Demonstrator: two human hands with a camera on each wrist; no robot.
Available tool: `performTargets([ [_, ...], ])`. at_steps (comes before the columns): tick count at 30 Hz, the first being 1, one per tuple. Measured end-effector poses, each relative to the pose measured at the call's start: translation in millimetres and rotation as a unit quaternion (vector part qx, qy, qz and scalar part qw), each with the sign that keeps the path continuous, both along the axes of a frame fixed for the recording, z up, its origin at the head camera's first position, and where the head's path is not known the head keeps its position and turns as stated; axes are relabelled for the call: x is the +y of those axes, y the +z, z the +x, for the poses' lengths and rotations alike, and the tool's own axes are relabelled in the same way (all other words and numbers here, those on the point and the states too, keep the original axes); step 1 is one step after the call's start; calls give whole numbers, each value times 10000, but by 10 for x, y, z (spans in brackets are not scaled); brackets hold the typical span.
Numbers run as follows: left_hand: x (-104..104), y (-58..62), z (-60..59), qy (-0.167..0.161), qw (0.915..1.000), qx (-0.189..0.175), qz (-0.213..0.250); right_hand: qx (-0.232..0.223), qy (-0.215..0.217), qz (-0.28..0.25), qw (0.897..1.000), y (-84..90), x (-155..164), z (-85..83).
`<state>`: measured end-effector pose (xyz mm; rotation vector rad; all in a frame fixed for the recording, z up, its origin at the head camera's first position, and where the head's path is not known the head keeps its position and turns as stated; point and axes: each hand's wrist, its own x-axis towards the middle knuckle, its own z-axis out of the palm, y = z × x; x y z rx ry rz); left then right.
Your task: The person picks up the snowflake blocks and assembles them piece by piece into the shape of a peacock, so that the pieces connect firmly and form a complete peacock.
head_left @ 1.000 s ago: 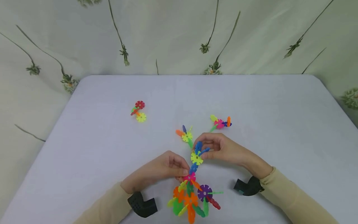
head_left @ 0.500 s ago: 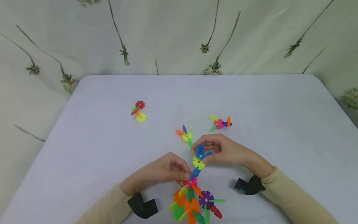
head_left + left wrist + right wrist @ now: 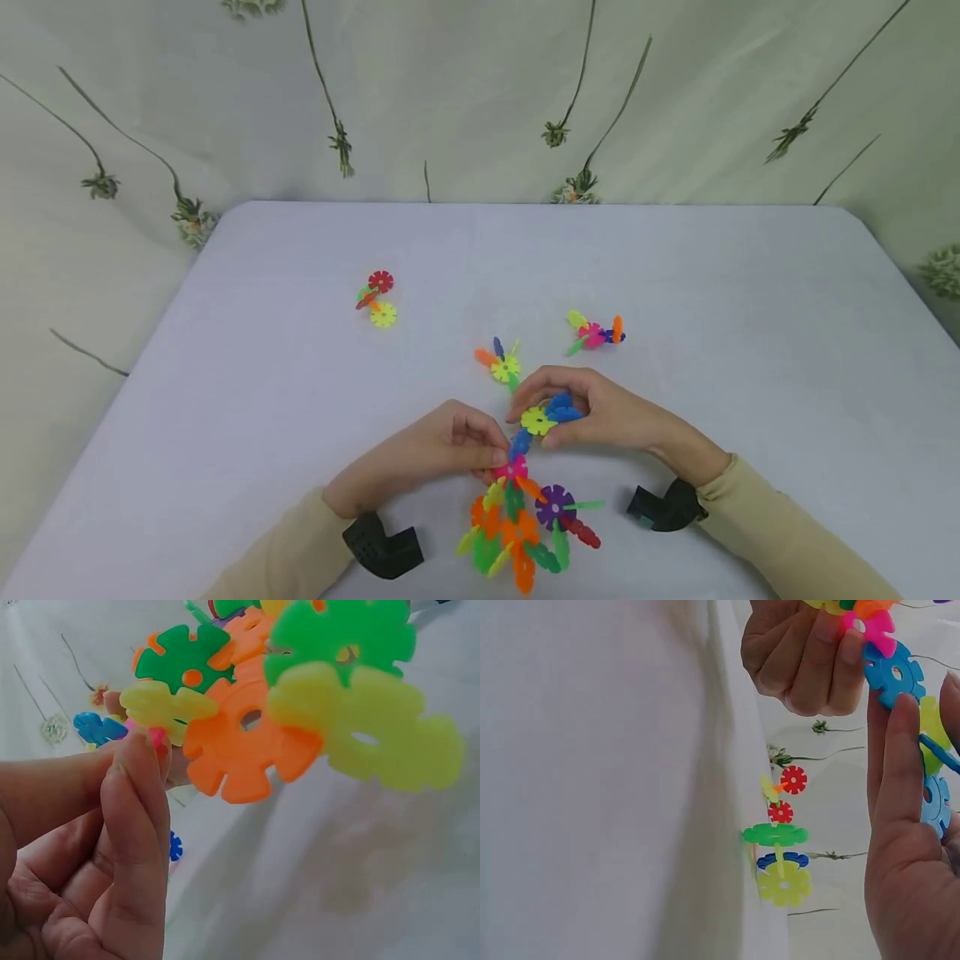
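Soft, even light fills every view, with faint shadows and no glare. Both wrist views blur close up; the head view bends slightly at its edges.

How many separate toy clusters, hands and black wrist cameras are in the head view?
Loose small snowflake-disc clusters on the table: 3 (red and yellow, orange and yellow, pink and orange)
Large held cluster: 1
Hands: 2 (left hand, right hand)
Wrist cameras: 2 ()
Total: 8
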<state>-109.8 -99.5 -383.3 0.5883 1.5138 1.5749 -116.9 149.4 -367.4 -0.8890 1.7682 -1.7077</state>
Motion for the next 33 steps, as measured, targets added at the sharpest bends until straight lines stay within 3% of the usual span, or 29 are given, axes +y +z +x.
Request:
performTargets([
  [7, -57, 16, -11, 152, 9980, -474, -379, 319, -559, 439, 9970, 76, 66, 3],
  [10, -70, 13, -18, -25, 9976, -635, -286, 292, -218, 351, 9987, 114, 79, 8],
  [16, -53, -4, -41, -558, 9966, -594, -106, 324, 333, 600, 9971, 166, 60, 29],
  [33, 2, 10, 6, -854, 9939, -662, -212, -165, 1186, 518, 9915, 113, 33, 42],
])
